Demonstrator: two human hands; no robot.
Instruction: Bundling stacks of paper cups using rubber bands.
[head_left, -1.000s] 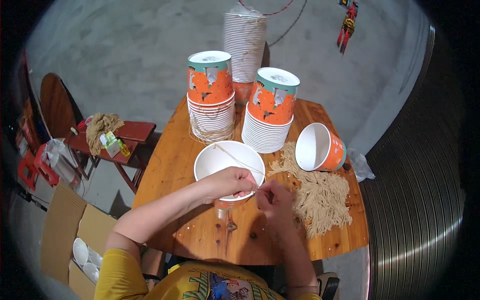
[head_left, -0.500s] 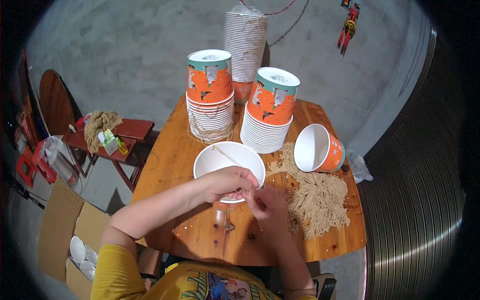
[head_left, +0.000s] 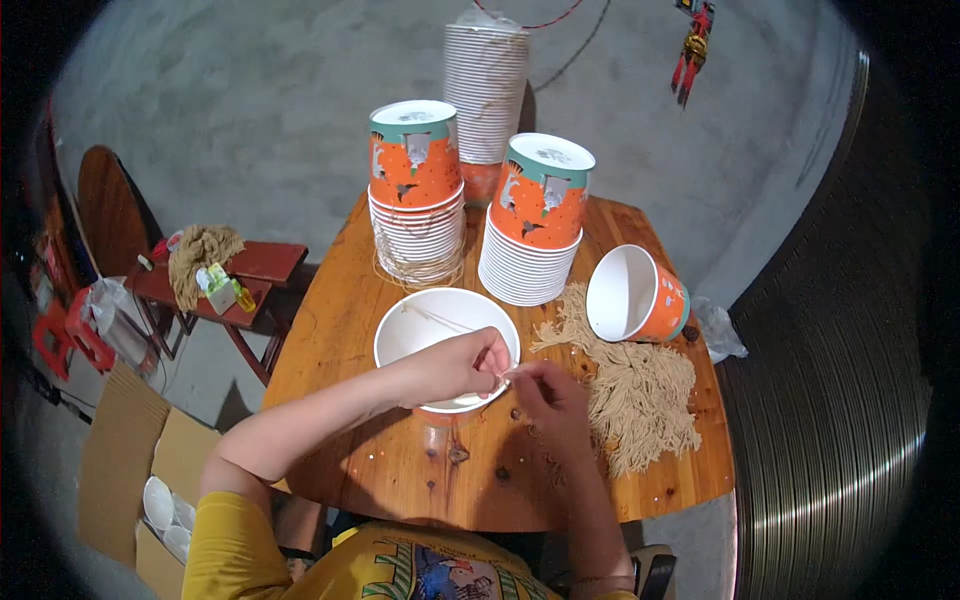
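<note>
An upright white paper bucket [head_left: 395,330] stands in front of me, its mouth facing up. A thin pale string [head_left: 440,319] runs across the mouth of the bucket to its near right rim. At that rim my left hand [head_left: 455,367] is closed, thumb and fingers pinched on the string. Close beside it my right hand [head_left: 556,405] pinches the string too, fingertips almost touching the left ones. The exact shape of the string between the fingertips is too small to make out. Right of my right hand lies a heap of tan strings [head_left: 640,410].
An orange bucket [head_left: 668,305] lies on its side at the right. Two upside-down bucket stacks [head_left: 418,235] [head_left: 530,265] stand behind, loose strings hanging round the left one. A taller stack [head_left: 487,90] rises farther back. An open carton [head_left: 125,450] and a red bench [head_left: 275,262] are left of the table [head_left: 400,480].
Both hands have shifted slightly, and their fingertips remain together at the bucket's rim. My right fingers have closed into a clearer pinch. The whole view has drifted a little.
</note>
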